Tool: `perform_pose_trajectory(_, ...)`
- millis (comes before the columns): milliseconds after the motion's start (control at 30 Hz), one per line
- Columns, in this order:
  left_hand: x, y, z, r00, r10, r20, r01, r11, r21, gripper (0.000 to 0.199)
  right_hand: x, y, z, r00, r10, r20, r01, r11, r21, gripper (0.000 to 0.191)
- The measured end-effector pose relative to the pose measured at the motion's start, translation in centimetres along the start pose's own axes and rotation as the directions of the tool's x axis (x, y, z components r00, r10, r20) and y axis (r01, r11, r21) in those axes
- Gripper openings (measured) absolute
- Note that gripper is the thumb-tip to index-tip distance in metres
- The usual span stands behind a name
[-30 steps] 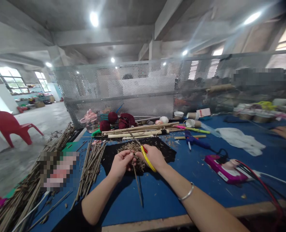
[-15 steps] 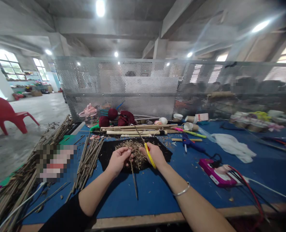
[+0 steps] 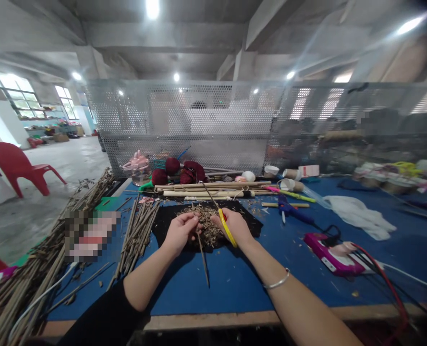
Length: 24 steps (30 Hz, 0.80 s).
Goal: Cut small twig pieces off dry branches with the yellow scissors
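Observation:
My left hand [image 3: 179,233] pinches a thin dry stick [image 3: 203,263], whose lower end points toward me over the blue table. In my right hand [image 3: 237,227] is a pair of scissors with yellow handles [image 3: 228,231]; the dark blades angle up and to the left, away from the stick. Between and under both hands lies a heap of short cut stick pieces [image 3: 213,235], spread on a black cloth [image 3: 162,222]. My fingers partly hide the stick's upper part.
Bundled dry stalks [image 3: 139,230] lie left of the cloth, with a larger heap [image 3: 51,269] along the left edge. Behind are pale rods [image 3: 177,194] and dark red yarn balls [image 3: 172,166]. A blue glue gun [image 3: 288,211] and a purple power strip [image 3: 334,259] lie to the right.
The whole view has shifted slightly, so the table and hands appear a little further right. Both hands keep nearly the same pose, with the stick and scissors still held.

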<state>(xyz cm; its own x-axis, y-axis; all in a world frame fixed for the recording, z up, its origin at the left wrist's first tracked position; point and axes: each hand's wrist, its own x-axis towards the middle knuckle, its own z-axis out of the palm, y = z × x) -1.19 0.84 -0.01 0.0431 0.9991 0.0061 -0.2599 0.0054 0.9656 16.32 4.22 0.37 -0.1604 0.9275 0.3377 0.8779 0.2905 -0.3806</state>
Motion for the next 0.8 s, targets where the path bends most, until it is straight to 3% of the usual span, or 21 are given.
perform_pose_trajectory(533,0.0,-0.4,0.0,1.000,-0.022,0.019,0.022,1.000,-0.006,0.043,-0.5,-1.1,0.1,0.993,0.016,0.120,-0.021,0.999,0.041,0.036)
perform_pose_trajectory(800,-0.2,-0.3,0.3,0.999,0.038,0.028,-0.040,0.998,0.058,0.036,-1.3,-1.6,-0.1,0.954,-0.096,0.283,0.055,0.987,0.150,0.053)
